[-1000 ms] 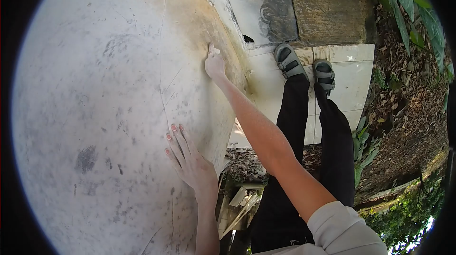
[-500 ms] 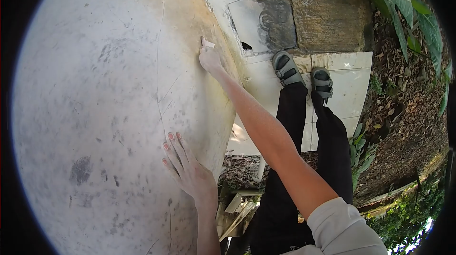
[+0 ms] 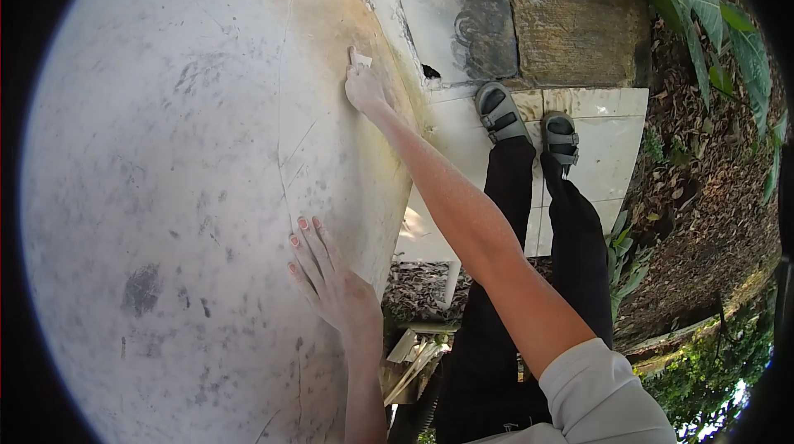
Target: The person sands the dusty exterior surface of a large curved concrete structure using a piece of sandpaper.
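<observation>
My left hand (image 3: 335,291), dusted white, lies flat against the whitish wall (image 3: 198,196) with its fingers stretched out. Farther forward, my right hand (image 3: 364,86) presses close to the yellowish edge of the wall. It grips a small, pale, flat piece that looks like folded sandpaper (image 3: 364,60), whose end sticks out past the fingers. Most of that piece is hidden by the hand. Fine pale dust coats the right forearm. Thin cracks and dark grey smudges mark the wall surface near both hands.
My sandalled feet (image 3: 500,113) stand on pale floor tiles (image 3: 595,150). Ahead are a square cover (image 3: 484,34) with a dark hole at its corner and a stained brown slab (image 3: 579,22). Leaf litter (image 3: 703,196) and green plants (image 3: 703,9) lie to the right.
My right hand has slid slightly forward along the wall with the pale piece. The left hand, still flat, has shifted a little forward. The view has moved slightly.
</observation>
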Demonstrator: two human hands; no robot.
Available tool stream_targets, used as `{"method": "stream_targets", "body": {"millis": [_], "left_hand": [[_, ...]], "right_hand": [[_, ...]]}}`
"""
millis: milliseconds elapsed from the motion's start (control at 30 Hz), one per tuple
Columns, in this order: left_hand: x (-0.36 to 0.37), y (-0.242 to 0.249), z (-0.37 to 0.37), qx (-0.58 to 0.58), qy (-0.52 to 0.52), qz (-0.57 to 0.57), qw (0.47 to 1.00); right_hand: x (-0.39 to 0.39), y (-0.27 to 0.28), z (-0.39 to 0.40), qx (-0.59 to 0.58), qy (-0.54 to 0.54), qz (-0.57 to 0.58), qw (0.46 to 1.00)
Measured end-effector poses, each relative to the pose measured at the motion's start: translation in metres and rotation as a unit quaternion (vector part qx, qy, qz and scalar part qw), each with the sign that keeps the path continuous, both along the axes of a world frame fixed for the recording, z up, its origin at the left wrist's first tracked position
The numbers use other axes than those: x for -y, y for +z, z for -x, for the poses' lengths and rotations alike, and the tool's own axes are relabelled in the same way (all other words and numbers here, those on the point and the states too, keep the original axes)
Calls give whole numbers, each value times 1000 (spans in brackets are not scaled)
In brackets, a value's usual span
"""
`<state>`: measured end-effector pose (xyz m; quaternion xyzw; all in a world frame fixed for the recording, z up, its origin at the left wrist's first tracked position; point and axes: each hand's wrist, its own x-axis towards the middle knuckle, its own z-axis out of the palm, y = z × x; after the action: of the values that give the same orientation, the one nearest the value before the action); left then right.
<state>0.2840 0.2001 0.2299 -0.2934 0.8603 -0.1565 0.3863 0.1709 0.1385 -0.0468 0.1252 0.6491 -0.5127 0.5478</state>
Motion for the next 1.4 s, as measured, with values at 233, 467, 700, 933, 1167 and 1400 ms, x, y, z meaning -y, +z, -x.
{"method": "stream_targets", "body": {"millis": [233,467,700,933,1167,1400], "left_hand": [[0,5,-2,-30,-12,-23,999],[-3,8,1,-46,29,-39,998],[-4,11,-10,-63,5,-49,997],[-5,8,-3,-40,36,-37,998],[-10,24,-14,-32,25,-56,998],[-16,25,-16,-13,26,-40,999]], "right_hand": [[-37,167,-79,-139,-57,180,972],[-3,33,29,16,1,42,999],[-36,167,-45,-125,-20,183,975],[9,-15,-1,-80,-27,-12,996],[-80,150,-137,-122,-14,189,974],[-30,37,-36,45,-29,94,994]]}}
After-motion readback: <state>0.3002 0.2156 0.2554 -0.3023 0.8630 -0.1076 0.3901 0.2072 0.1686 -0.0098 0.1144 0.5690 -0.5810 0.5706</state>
